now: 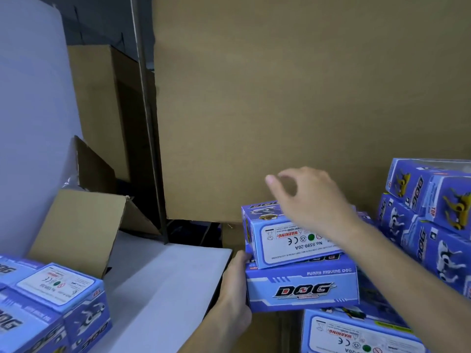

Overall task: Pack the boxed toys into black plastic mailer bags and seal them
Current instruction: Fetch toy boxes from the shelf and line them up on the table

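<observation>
Two blue "DOG" toy boxes are stacked at centre right. The lower box (303, 289) shows its logo side, and my left hand (235, 289) grips its left end. The upper box (288, 240) lies on it with a white warning label facing me. My right hand (308, 197) hovers just above the upper box, fingers loosely curled and holding nothing. No black mailer bag is in view.
More blue toy boxes are piled at the right (430, 212) and lower right (356, 335). Others stand at the lower left (51, 304) on a white table (158, 276). An open cardboard carton (84, 225) sits behind them. A large cardboard wall (293, 98) fills the background.
</observation>
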`<control>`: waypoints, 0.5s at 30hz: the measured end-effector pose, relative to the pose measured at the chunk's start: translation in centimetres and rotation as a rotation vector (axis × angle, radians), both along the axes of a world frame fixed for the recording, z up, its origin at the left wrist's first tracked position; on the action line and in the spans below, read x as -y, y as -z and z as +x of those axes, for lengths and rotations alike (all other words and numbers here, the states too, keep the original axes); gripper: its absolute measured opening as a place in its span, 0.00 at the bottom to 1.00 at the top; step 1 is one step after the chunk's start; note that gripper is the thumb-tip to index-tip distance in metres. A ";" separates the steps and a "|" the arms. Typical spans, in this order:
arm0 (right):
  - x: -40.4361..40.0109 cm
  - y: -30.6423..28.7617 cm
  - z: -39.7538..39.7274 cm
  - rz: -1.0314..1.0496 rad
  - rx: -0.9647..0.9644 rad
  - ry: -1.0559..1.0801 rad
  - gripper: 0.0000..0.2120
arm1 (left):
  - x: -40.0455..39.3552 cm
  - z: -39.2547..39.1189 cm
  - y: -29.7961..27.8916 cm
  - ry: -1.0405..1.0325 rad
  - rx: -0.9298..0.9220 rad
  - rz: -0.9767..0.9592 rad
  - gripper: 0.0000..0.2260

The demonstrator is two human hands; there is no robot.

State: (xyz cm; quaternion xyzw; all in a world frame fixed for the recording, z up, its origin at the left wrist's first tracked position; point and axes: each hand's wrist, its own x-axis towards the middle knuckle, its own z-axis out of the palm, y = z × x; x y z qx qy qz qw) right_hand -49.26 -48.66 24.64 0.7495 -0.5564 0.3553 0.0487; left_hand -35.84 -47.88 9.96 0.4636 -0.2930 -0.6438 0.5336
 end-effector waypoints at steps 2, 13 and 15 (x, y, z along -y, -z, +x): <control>1.5 -0.8 -2.3 0.103 -0.019 0.110 0.31 | -0.3 0.5 0.0 -0.028 0.025 -0.031 0.17; 3.6 0.1 -1.6 0.470 0.111 -0.069 0.33 | -1.4 5.9 -1.0 -0.287 0.072 -0.208 0.22; 3.5 -0.1 0.8 0.425 0.097 -0.097 0.33 | -2.3 8.3 -1.8 -0.357 0.060 -0.241 0.18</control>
